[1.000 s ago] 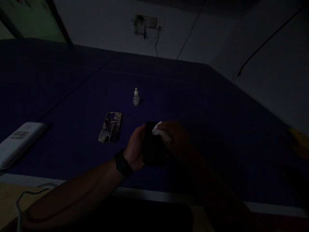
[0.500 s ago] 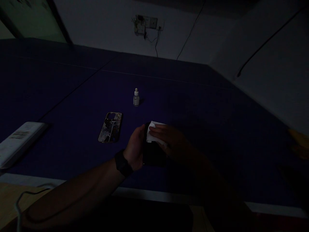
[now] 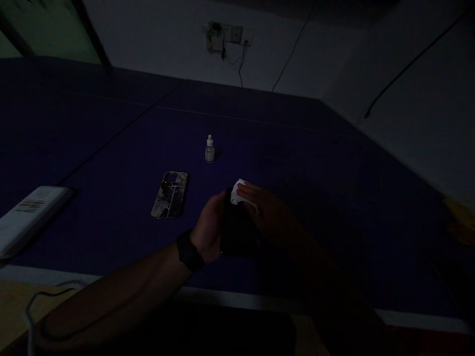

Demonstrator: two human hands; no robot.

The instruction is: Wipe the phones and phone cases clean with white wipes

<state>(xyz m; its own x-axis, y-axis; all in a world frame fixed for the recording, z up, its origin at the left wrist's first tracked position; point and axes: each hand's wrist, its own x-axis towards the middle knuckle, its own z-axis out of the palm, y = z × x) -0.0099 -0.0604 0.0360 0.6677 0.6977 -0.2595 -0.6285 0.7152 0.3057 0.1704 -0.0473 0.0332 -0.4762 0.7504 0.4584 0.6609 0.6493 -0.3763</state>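
My left hand point(image 3: 209, 227), with a dark watch on its wrist, is closed around the left side of a black phone point(image 3: 238, 230). The phone's dark face is turned up toward me. In my right hand point(image 3: 272, 212) is a crumpled white wipe point(image 3: 237, 193), pressed by the fingertips against the phone's far end. A patterned phone case point(image 3: 169, 195) with a camera cutout lies to the left of my hands. Beyond them a small dropper bottle point(image 3: 210, 150) with a white cap stands upright. Dim light hides the phone's right edge.
A long white box point(image 3: 33, 217) lies at the left of the dark blue table point(image 3: 156, 148). A pale cable point(image 3: 27, 316) runs at the lower left. Wall sockets point(image 3: 226, 37) with plugged cords are at the back. Something yellowish point(image 3: 460, 220) sits at the right edge.
My right hand has slid the wipe a little up and to the right on the phone, baring more of its surface. The left hand holds the phone in nearly the same place.
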